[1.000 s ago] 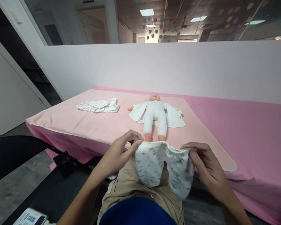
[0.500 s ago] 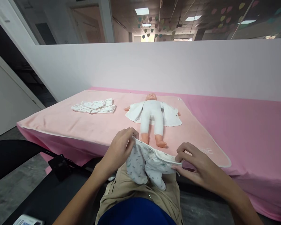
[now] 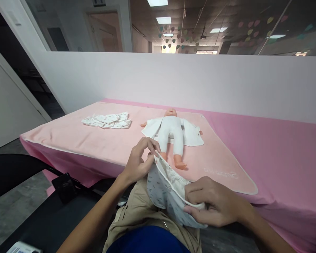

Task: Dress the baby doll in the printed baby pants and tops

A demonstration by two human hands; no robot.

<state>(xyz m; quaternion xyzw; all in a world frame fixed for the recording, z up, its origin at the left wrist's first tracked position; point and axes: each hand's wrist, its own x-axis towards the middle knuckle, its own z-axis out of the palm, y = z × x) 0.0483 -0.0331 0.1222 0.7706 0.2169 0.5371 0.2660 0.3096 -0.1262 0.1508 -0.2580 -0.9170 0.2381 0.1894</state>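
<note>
Small white printed baby pants (image 3: 163, 189) hang over my lap, their elastic waistband stretched between my two hands. My left hand (image 3: 142, 158) pinches one end of the waistband. At the other end, my right hand (image 3: 210, 200) has its fingers tucked inside the opening and its thumb outside, closed on the cloth. Just beyond the pants a baby doll (image 3: 171, 128) lies on its back, feet toward me. Its body is white cloth, and a white baby jacket (image 3: 195, 135) is spread open beneath it with the arms in the sleeves.
A folded white printed garment (image 3: 107, 120) lies left of the doll on a light pink mat (image 3: 100, 144). Under the mat is a darker pink table cover (image 3: 279, 154). A white wall (image 3: 173, 80) with glass above stands behind. A black chair (image 3: 21, 175) is at lower left.
My right hand has moved down and inward, its fingers now inside the waistband. The waistband gapes wider, and the pants have turned and shifted right. My left hand has risen slightly.
</note>
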